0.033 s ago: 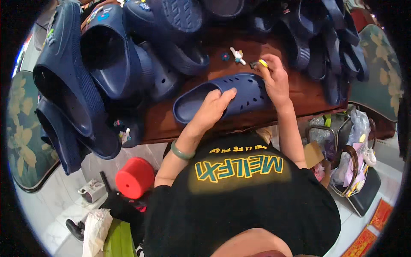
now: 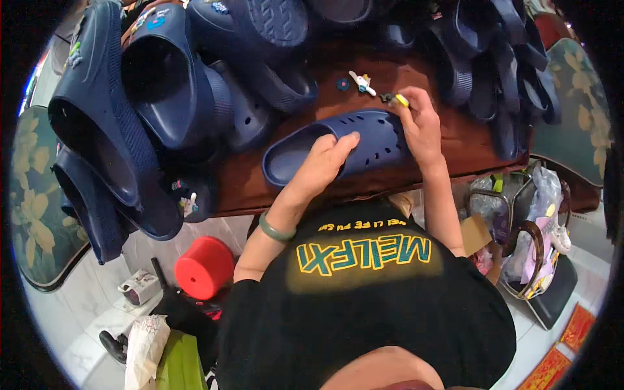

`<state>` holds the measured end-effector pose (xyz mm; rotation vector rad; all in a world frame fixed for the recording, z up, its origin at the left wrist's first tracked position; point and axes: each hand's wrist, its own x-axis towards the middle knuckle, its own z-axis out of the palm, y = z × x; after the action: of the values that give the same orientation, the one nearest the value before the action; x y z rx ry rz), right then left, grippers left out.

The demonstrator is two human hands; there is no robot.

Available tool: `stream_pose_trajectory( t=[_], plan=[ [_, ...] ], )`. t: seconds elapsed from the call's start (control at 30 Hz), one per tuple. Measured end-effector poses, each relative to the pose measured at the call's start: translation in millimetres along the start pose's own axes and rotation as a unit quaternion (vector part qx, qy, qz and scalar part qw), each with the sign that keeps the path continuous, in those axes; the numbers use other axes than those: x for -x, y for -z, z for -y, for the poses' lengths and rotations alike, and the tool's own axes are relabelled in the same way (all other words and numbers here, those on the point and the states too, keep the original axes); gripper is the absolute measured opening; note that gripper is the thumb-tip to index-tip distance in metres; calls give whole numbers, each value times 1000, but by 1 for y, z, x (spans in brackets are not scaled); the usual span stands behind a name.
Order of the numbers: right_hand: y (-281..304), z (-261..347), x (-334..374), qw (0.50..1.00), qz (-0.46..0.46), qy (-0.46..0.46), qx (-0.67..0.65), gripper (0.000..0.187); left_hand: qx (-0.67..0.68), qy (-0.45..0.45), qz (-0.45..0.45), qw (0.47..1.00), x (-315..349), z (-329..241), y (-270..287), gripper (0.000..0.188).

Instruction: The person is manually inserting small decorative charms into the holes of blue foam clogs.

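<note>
A navy blue clog (image 2: 374,133) with holes in its upper lies on its sole on the brown table, toe to the right. My left hand (image 2: 327,161) grips its upper, thumb on top at the edge of the foot opening and the fingers out of sight inside. Above the clog's toe, my right hand (image 2: 421,127) pinches a small yellow and white shoe charm (image 2: 402,101) between thumb and fingers. Beside those fingertips is a small dark charm (image 2: 386,97). Farther left lie a white figure charm (image 2: 362,83) and a blue flower charm (image 2: 342,84) with a pink centre.
Navy clogs (image 2: 166,84) are piled on the left, some with charms on them, and more clogs (image 2: 481,58) stand at the back right. The table (image 2: 244,185) has a brown cover. Below stand a red stool (image 2: 203,266) and a basket (image 2: 530,240) with plastic bags.
My right hand has turned slightly, tilting the yellow and white charm. The white figure charm appears a little shifted. My left hand stays on the clog.
</note>
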<state>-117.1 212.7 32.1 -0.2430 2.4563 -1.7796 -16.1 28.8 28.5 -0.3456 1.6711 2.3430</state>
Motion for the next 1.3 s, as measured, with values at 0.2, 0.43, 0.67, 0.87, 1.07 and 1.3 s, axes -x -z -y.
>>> stream_pose_trajectory(
  t=[0.2,0.43,0.67,0.87,1.07,1.3],
  plan=[
    [6,-3,39,943,18,243,227,18,32,11,-9,999,2,19,8,36],
    [8,-3,57,927,-32,276,253,26,30,22,32,999,6,1,10,28],
    [5,-11,69,981,-38,168,87,15,86,-39,-29,995,-7,6,-3,27],
    [7,-9,67,998,-13,36,-56,15,87,-66,-22,994,-5,0,-6,29],
    [-1,-8,68,996,-35,82,4,16,94,-70,-26,993,-6,-3,-9,31],
    [-12,-6,69,960,-36,228,157,23,69,-90,1,993,-11,10,-2,39]
  ],
)
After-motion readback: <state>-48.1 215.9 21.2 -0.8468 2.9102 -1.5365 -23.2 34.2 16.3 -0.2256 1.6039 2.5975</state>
